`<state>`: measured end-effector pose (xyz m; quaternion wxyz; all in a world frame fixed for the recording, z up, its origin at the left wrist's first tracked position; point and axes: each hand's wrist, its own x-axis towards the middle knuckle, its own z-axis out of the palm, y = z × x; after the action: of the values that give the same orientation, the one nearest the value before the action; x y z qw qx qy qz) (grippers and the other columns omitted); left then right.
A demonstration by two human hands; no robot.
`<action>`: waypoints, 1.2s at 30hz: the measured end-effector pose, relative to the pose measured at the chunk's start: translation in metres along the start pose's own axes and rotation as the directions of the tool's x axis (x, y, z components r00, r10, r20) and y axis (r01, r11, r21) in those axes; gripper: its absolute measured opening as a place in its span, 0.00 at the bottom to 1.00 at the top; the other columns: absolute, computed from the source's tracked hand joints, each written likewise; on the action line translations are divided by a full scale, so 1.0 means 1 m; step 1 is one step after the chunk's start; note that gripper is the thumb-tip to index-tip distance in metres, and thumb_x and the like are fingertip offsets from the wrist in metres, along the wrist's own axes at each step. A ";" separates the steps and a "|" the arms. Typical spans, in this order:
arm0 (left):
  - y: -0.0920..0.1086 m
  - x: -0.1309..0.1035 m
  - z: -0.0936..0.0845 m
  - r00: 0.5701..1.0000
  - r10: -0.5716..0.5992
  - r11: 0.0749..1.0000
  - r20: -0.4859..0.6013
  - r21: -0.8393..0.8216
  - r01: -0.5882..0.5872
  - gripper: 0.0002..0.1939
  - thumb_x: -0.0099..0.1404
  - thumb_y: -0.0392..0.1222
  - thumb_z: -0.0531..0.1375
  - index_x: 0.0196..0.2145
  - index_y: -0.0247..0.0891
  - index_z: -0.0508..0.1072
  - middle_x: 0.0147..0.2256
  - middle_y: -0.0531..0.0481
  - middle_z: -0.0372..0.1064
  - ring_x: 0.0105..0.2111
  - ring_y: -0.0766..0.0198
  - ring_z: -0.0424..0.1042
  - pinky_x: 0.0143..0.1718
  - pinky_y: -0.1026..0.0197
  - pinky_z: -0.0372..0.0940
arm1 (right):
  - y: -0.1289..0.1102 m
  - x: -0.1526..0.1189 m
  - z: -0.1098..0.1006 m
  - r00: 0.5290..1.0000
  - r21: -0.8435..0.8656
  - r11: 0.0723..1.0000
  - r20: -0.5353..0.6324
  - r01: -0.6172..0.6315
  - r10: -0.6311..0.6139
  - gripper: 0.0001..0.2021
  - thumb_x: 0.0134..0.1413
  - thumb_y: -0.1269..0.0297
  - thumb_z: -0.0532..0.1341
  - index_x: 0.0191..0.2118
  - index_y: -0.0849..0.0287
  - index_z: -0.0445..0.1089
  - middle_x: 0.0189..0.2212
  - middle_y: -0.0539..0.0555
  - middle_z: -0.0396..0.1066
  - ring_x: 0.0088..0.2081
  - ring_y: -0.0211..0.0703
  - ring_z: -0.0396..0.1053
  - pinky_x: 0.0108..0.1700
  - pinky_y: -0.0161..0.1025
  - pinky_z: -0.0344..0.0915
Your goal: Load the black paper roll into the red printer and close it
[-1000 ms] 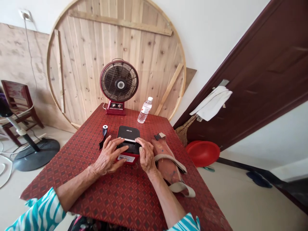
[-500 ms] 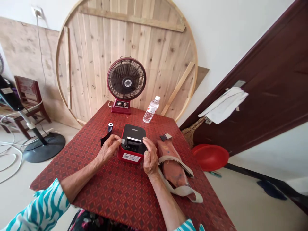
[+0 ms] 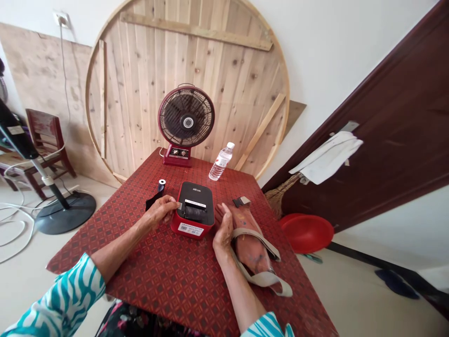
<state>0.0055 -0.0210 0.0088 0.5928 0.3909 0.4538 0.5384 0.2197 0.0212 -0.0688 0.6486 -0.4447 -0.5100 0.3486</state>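
A small red and black printer (image 3: 195, 208) rests on the table, with a white label on its front and a white strip across its top. My left hand (image 3: 163, 208) is at its left edge, fingertips pinched at a small grey tab (image 3: 180, 206). Whether the tab belongs to the printer I cannot tell. To the printer's right, my right hand (image 3: 223, 227) is open, fingers extended and palm turned toward the printer. Left of the printer, behind my left hand, lies a paper roll (image 3: 162, 183) with a dark strip trailing from it.
A red table fan (image 3: 186, 122) and a water bottle (image 3: 221, 162) stand at the back of the red patterned table (image 3: 168, 281). Beside my right forearm lies a clear-topped brown pouch (image 3: 250, 238) with pale straps. A red basin (image 3: 307, 232) sits off the table's right side.
My right hand has drawn back from the printer's right top edge and opened out beside it. The left hand stays at the left edge. The view has shifted slightly.
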 end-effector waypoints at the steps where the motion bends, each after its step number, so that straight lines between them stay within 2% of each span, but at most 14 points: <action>1: 0.002 0.001 -0.001 1.000 -0.023 1.000 0.007 0.006 0.023 0.16 0.46 0.48 0.65 0.24 0.39 0.62 0.11 0.62 0.56 0.08 0.75 0.48 0.10 0.69 0.40 | 0.002 0.001 0.000 0.999 0.036 0.999 -0.024 -0.040 0.040 0.27 0.61 0.45 0.44 0.57 0.56 0.60 0.53 0.61 0.66 0.52 0.48 0.68 0.53 0.51 0.64; 5: 0.008 0.008 -0.005 0.987 -0.147 0.988 0.059 0.048 0.144 0.14 0.44 0.46 0.65 0.22 0.39 0.62 0.11 0.61 0.56 0.09 0.75 0.49 0.10 0.68 0.39 | 0.007 0.003 0.002 0.991 0.110 0.988 -0.063 -0.110 0.118 0.28 0.59 0.43 0.46 0.54 0.58 0.63 0.50 0.61 0.69 0.50 0.48 0.69 0.52 0.50 0.65; 16: 0.010 0.016 -0.009 0.931 -0.348 0.937 0.109 0.030 0.347 0.13 0.45 0.40 0.62 0.17 0.37 0.58 0.12 0.59 0.54 0.09 0.77 0.47 0.11 0.70 0.39 | -0.001 -0.002 0.003 0.993 0.089 0.989 0.000 -0.118 0.119 0.27 0.57 0.43 0.49 0.50 0.58 0.67 0.45 0.58 0.73 0.46 0.47 0.71 0.49 0.48 0.65; 19: 0.009 0.018 -0.010 0.938 -0.328 0.945 0.116 0.020 0.328 0.12 0.45 0.39 0.62 0.18 0.37 0.59 0.12 0.59 0.55 0.08 0.75 0.50 0.10 0.70 0.40 | -0.003 -0.003 0.003 0.994 0.043 0.993 -0.004 -0.108 0.108 0.27 0.57 0.42 0.49 0.49 0.58 0.68 0.44 0.58 0.74 0.46 0.47 0.71 0.49 0.47 0.65; 28: 0.004 0.017 -0.010 0.959 -0.271 0.962 0.087 0.003 0.272 0.13 0.43 0.40 0.64 0.20 0.38 0.59 0.12 0.60 0.58 0.08 0.74 0.54 0.09 0.70 0.44 | 0.002 -0.001 0.006 0.989 0.115 0.983 -0.002 -0.145 0.147 0.26 0.57 0.43 0.49 0.49 0.58 0.67 0.45 0.58 0.73 0.45 0.48 0.72 0.48 0.48 0.67; 33: 0.009 0.015 -0.012 0.972 -0.232 0.970 0.050 0.085 0.227 0.14 0.44 0.41 0.65 0.24 0.38 0.62 0.13 0.62 0.59 0.09 0.74 0.55 0.10 0.71 0.46 | -0.004 -0.001 0.009 0.990 0.091 0.986 0.002 -0.138 0.138 0.26 0.55 0.42 0.50 0.47 0.57 0.68 0.45 0.58 0.74 0.46 0.48 0.72 0.50 0.49 0.66; 36: 0.018 0.014 -0.017 0.971 -0.232 0.950 0.064 0.229 0.212 0.15 0.45 0.45 0.65 0.25 0.38 0.64 0.15 0.61 0.61 0.10 0.73 0.56 0.10 0.70 0.48 | -0.005 -0.001 0.010 0.990 0.096 0.986 0.002 -0.138 0.138 0.25 0.56 0.42 0.50 0.47 0.56 0.69 0.44 0.57 0.74 0.45 0.47 0.72 0.50 0.48 0.66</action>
<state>-0.0155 -0.0057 0.0195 0.6225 0.4244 0.5245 0.3965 0.2099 0.0209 -0.0634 0.6446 -0.4482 -0.4591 0.4157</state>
